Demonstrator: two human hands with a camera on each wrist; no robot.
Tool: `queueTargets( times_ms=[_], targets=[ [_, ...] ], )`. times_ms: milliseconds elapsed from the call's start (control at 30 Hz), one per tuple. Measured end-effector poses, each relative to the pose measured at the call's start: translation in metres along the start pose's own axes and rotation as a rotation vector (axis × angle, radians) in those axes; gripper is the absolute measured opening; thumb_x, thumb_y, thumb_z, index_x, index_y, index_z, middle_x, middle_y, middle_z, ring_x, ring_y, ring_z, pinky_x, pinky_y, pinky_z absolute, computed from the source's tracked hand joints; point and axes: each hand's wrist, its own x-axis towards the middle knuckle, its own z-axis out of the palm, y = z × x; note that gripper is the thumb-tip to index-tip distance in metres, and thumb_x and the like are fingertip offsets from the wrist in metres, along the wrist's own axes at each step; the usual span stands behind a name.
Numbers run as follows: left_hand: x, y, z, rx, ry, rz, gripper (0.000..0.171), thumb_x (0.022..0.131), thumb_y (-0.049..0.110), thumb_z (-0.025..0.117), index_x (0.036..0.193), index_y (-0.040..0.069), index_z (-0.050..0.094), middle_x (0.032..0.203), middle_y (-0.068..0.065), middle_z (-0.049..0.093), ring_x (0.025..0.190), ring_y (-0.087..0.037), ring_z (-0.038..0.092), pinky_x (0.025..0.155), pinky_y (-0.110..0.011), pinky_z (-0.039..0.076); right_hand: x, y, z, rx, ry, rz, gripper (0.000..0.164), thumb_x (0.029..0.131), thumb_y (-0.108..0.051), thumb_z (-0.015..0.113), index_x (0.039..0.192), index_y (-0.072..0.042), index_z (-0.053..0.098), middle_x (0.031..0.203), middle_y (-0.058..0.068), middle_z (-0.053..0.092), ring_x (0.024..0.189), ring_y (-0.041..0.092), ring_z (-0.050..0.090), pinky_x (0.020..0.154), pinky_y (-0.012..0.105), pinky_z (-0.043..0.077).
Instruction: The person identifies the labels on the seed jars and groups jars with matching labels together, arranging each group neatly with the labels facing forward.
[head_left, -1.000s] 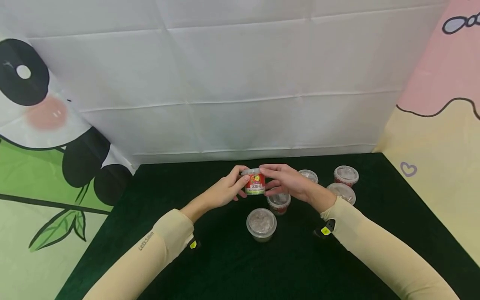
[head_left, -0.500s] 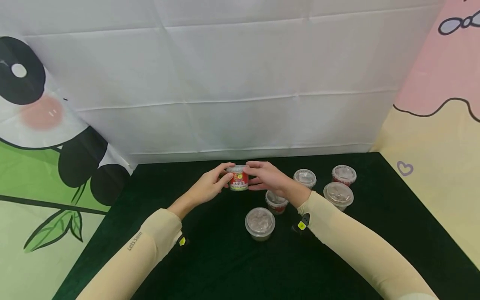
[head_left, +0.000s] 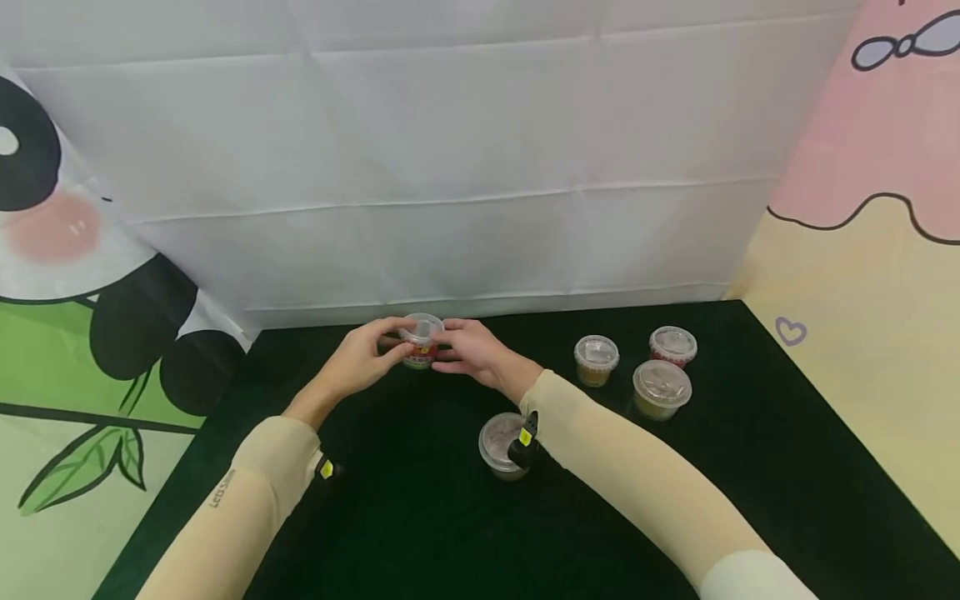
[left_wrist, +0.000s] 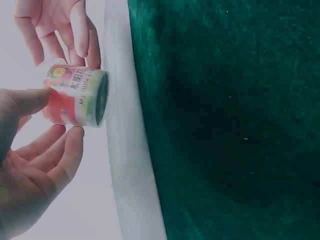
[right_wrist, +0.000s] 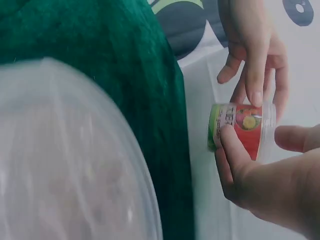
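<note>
soft, even light in the head view; hazy wrist views, the near lid (right_wrist: pixel 75 160) blurred.

Both arms (head_left: pixel 637 471) forward, left grip (head_left: pixel 356 358) opposite right grip (head_left: pixel 480 352), fingers (left_wrist: pixel 71 152) bent

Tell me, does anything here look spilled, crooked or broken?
Nothing stands out. The left hand holds the red-labelled tub, the right hand close against it. On the green cloth, three tubs stand upright, lidded, and so does the nearer tub, partly hidden by the wrist device. I see no spill.
</note>
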Motion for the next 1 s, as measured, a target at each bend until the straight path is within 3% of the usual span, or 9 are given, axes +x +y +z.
queueTargets(
  times_ms=[267,500,733,1000],
  targets=[
    [-0.017,-0.026,-0.006,-0.075,-0.002,-0.162,0.041,0.104,0.009,0.057,0.145,0.005,0.051,0.146,-0.023,0.047,0.126,-0.042,0.057,0.094,-0.053,0.053,0.024,0.018,0.029,0.035,0.022,0.004,0.052,0.107,-0.012,0.051,0.157,-0.009,0.036,0.144,0.014,0.051,0.132,0.033,0.051,0.099,0.040,0.052],
    [-0.027,-0.040,-0.006,-0.262,-0.022,-0.313,0.045,0.107,0.006,0.041,0.152,0.002,0.040,0.155,-0.025,0.034,0.136,-0.044,0.045,0.104,-0.052,0.046,0.038,0.037,0.049,0.127,0.064,-0.012,0.051,0.108,-0.011,0.047,0.157,-0.005,0.034,0.148,0.014,0.047,0.133,0.031,0.049,0.107,0.042,0.046],
    [-0.016,-0.052,0.002,-0.358,0.019,-0.361,0.044,0.111,0.014,0.037,0.153,0.000,0.036,0.154,-0.028,0.031,0.136,-0.042,0.042,0.104,-0.050,0.046,0.046,0.048,0.049,0.127,0.050,-0.006,0.049,0.108,-0.010,0.042,0.157,-0.008,0.036,0.147,0.015,0.048,0.138,0.034,0.045,0.108,0.048,0.044],
    [-0.012,-0.064,0.007,-0.509,0.058,-0.420,0.057,0.110,0.008,0.040,0.161,0.002,0.016,0.155,-0.033,0.028,0.134,-0.045,0.044,0.104,-0.048,0.046,0.051,0.055,0.049,0.087,0.015,0.002,0.054,0.107,-0.007,0.041,0.160,-0.012,0.030,0.156,0.010,0.043,0.133,0.034,0.051,0.106,0.050,0.046]
  ],
)
